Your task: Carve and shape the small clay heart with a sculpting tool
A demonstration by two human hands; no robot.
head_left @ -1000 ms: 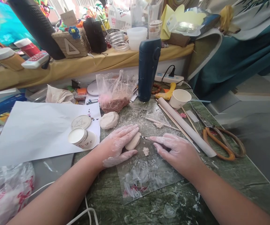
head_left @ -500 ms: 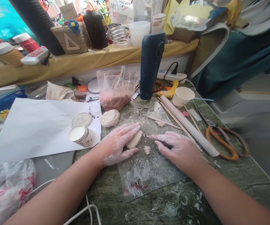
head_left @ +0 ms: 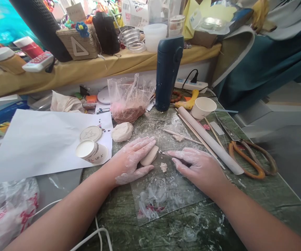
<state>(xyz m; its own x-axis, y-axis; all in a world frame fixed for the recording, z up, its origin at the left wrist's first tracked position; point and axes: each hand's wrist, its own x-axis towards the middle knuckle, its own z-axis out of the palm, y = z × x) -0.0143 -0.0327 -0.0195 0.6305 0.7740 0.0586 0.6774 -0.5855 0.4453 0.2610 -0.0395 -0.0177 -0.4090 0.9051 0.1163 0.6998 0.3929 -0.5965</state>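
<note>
My left hand [head_left: 129, 160], dusted white, lies over a flat pale clay piece [head_left: 149, 156] on a clear plastic sheet [head_left: 163, 191], fingers stretched across its top and thumb under its near edge. My right hand [head_left: 196, 165] is closed round a thin metal-tipped tool [head_left: 163, 152] whose point touches the clay's right edge. A small clay crumb [head_left: 163, 167] lies between my hands. A larger clay lump [head_left: 122, 131] rests behind my left hand.
A white roller [head_left: 209, 139], thin sticks [head_left: 184, 136] and orange-handled scissors [head_left: 247, 158] lie to the right. A paper cup [head_left: 203, 107], dark flask [head_left: 168, 71], plastic bag [head_left: 129, 101], lidded tub [head_left: 91, 151] and white paper [head_left: 35, 143] surround the green table [head_left: 197, 226].
The view shifted slightly between the earliest frame and now. My hands, the clay piece and the tool stay in nearly the same place.
</note>
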